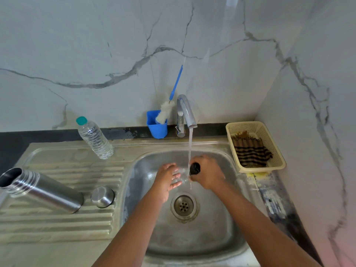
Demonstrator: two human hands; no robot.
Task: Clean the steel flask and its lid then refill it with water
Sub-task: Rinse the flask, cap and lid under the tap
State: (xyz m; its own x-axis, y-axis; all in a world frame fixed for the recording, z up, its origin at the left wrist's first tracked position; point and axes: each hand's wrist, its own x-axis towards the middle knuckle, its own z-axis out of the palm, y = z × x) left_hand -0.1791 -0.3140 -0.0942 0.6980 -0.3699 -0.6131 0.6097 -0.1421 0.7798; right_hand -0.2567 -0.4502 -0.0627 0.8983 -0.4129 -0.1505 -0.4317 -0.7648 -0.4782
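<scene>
Steel flask (44, 189) is lying on its side on the ribbed drainboard (57, 224), well off to the left of both hands, open mouth pointing left toward the frame edge. Steel cap (102, 196) is standing just beside the flask's base, between flask and sink basin (212, 237).

Right hand (208, 173) is curling its fingers round a small black lid piece (195, 169), holding it in the water stream (189, 147) falling from the tap (185, 112). Left hand (168, 179) is lying open, fingers straight and spread, fingertips in the same stream, just beside the black piece; contact between them cannot be told through the water. Both hands are hovering over the basin, above the drain (184, 206).

Beyond the hands, a blue cup (157, 126) is holding a bottle brush (165, 111) with a blue handle, leaning against the marble wall. Plastic water bottle (94, 137), teal cap, is standing on the sink rim far left of the hands. To the right, a cream basket (256, 147) on the dark surface is holding a striped cloth (250, 151).
</scene>
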